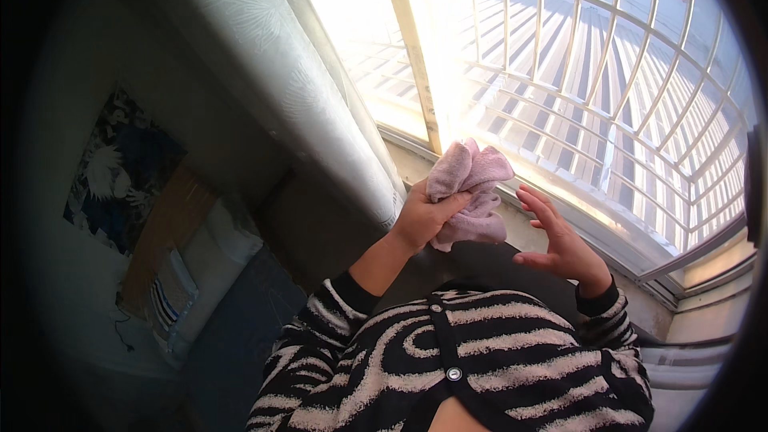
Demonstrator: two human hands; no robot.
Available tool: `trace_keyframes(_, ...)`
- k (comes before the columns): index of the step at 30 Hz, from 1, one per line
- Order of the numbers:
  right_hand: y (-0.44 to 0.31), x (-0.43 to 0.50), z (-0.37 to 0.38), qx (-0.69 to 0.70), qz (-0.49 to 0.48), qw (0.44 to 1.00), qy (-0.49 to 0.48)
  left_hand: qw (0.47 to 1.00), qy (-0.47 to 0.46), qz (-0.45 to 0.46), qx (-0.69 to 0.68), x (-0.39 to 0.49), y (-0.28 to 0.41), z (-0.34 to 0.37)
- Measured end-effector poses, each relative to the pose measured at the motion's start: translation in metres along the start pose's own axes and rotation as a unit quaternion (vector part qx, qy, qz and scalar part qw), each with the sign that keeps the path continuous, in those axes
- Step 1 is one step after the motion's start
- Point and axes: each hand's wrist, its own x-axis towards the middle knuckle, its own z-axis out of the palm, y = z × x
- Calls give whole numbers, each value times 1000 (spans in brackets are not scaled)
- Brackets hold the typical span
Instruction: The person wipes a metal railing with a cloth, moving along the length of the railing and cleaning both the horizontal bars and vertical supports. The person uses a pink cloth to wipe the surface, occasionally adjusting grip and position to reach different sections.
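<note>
A crumpled pink cloth [471,192] is bunched up in front of my chest. My left hand [423,213] grips it from the side, with the thumb pressed across its folds. To the right of the cloth, my right hand [558,240] is raised with fingers apart and nothing in it. A gap separates those fingers from the cloth. Just beyond both hands runs the window sill [522,204], below a bright window with a white frame [420,60].
White metal bars [576,96] stand outside the glass, with a ribbed roof beyond. A pale patterned curtain [300,90] hangs at the left of the window. Farther left, in shadow, are a bed with a wooden headboard [162,222] and a dark floral picture [120,174].
</note>
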Motion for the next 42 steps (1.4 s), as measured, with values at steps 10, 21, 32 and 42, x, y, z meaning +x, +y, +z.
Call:
trace_keyframes(10, 41, 99, 72, 510, 96, 851, 80, 952, -171, -36, 252, 49, 32, -84)
trace_keyframes(21, 97, 206, 87, 533, 40, 845, -31, 812, 467, 85, 341, 13, 141, -304)
trace_keyframes(32, 77, 291, 155, 506, 82, 858, -27, 85, 600, 387, 695, -26, 286, -312)
trace_keyframes(42, 9, 354, 225, 572, 85, 814, 56, 97, 628, 494, 594, -83, 419, -447)
